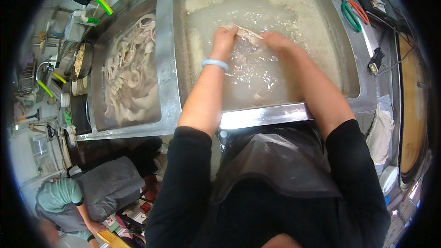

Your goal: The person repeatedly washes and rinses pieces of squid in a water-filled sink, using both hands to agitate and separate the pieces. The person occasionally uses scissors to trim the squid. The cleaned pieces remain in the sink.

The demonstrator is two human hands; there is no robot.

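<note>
My left hand, with a pale blue bangle on its wrist, pinches one end of a pale, wet strip of animal offal. At the strip's other end, the fingers of my right hand grip it. The strip is stretched between both hands, just over the cloudy water of a large steel sink basin. Pale foam and scraps float along the basin's far and right sides. To the left, a second steel basin holds a heap of similar pale, curled pieces in water.
Scissors with green and orange handles lie on the right ledge. Beyond are a black-handled tool, a cloth and a round wooden board. A pan of food stands left. Another person bends at lower left.
</note>
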